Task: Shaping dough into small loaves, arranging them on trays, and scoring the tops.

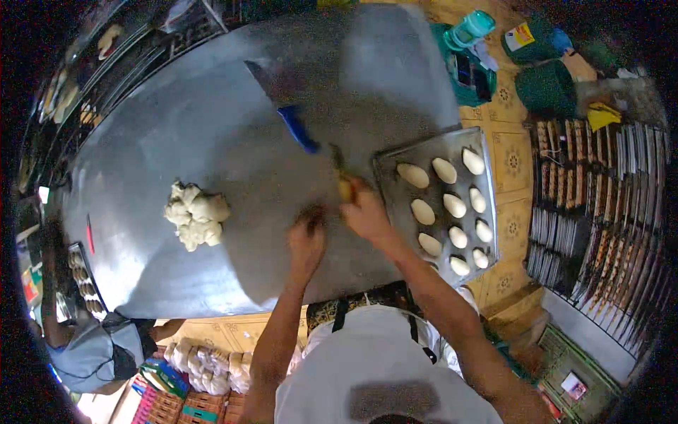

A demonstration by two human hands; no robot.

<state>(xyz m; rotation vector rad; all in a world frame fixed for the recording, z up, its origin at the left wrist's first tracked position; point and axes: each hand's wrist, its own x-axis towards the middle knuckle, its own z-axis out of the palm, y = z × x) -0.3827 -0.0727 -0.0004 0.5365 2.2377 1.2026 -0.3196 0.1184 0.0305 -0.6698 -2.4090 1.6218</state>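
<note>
Two bare hands show in the head view over the metal table (pixel 141 155). The right hand (pixel 366 212) is closed round a yellow-handled tool (pixel 345 187); whether the blurred left hand (pixel 306 240) pinches anything, I cannot tell. A dough heap (pixel 196 214) lies left, a blue-handled knife (pixel 299 131) beyond, dough pieces (pixel 455 205) on a tray (pixel 424 150) right.
</note>
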